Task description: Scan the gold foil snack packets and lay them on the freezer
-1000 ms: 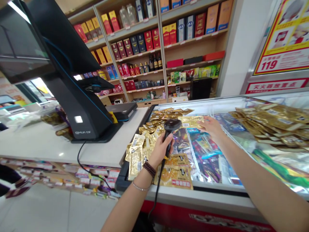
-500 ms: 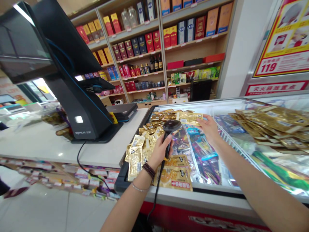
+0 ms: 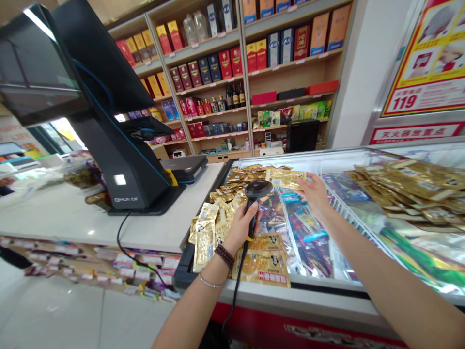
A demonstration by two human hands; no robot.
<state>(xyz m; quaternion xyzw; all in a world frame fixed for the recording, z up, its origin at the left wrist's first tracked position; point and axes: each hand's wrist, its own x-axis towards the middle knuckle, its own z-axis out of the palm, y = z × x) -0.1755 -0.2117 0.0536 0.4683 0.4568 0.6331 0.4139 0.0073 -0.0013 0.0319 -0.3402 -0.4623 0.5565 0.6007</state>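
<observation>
Right hand (image 3: 315, 194), little moved since the earlier frame: fingers (image 3: 307, 178) pinching a gold foil sachet (image 3: 286, 178) near the far edge of the chest freezer (image 3: 308, 300). Left hand (image 3: 240, 229): fingers wrapped around a black corded barcode scanner (image 3: 254, 203), above loose gold sachets (image 3: 205, 237) at the freezer's left end.

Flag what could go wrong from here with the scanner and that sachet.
The handheld scanner in the left hand trails a cord over the freezer rim, which could snag and drag the loose gold sachets. The gold sachet at the right hand might slip onto the heap and get mixed in.
</observation>
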